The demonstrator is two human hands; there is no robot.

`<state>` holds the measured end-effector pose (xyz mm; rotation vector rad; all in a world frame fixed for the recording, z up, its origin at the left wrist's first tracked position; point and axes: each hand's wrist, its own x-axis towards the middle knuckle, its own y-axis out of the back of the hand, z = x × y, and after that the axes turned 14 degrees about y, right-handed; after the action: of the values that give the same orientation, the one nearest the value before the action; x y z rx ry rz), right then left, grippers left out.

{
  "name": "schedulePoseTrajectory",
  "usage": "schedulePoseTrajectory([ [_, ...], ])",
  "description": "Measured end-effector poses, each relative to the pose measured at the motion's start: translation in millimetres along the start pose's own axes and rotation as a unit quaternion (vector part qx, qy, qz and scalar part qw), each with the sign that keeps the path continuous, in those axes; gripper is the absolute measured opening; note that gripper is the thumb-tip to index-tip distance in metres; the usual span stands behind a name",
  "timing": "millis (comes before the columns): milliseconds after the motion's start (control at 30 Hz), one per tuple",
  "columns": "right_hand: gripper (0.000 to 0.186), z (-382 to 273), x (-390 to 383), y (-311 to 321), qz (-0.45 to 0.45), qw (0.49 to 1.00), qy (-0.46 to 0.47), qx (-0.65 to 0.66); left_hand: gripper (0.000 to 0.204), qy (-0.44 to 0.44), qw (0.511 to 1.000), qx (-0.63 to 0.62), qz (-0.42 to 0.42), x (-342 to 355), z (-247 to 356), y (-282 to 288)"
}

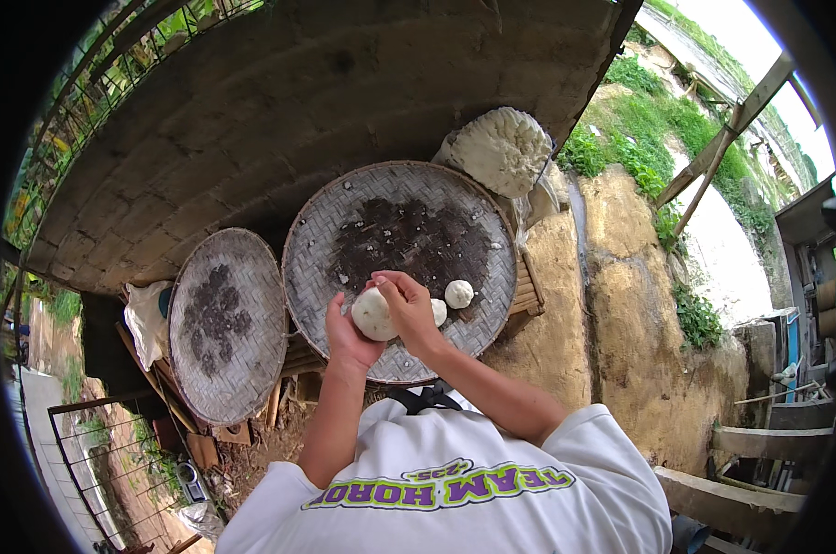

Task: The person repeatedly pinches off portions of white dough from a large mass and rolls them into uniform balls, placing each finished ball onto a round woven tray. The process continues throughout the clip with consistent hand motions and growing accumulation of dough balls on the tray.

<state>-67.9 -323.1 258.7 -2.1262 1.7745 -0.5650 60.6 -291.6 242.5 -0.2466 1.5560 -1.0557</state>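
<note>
Over a large round woven tray [316, 258] with a dark stained middle, my left hand [348, 337] and my right hand [413, 319] hold a pale white, lumpy ball [373, 317] between them. My left hand cups it from the left and below, while my right fingers close over its top and right side. Just right of my hands, two smaller white balls [459, 295] lie on the tray, one partly hidden behind my right hand. Small white crumbs are scattered on the weave.
A second woven tray [205, 360] leans at the left beside a pale cloth [147, 323]. Behind at the right sits a container heaped with white lumpy material [496, 152]. A block wall [325, 83] backs the trays; yellowish stone [621, 323], plants and wooden beams are at the right.
</note>
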Motion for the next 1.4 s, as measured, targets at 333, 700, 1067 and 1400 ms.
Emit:
schedulePoseTrajectory([
  [333, 0.036, -4, 3, 12, -0.032, 0.962, 0.143, -0.230, 0.057, 0.057, 0.990, 0.043, -0.121, 26, 1, -15],
  [700, 0.061, 15, 5, 98, 0.014, 0.955, 0.068, -0.289, 0.034, 0.022, 0.992, -0.061, -0.106, 105, -48, -21],
  [1067, 0.052, 86, 62, 211, 0.036, 0.946, -0.245, -0.211, 0.050, -0.075, 0.949, 0.271, 0.140, 245, -76, 33],
  [1400, 0.044, 119, 122, 330, 0.033, 0.935, -0.205, -0.287, 0.039, -0.072, 0.898, 0.390, 0.190, 329, -101, -3],
])
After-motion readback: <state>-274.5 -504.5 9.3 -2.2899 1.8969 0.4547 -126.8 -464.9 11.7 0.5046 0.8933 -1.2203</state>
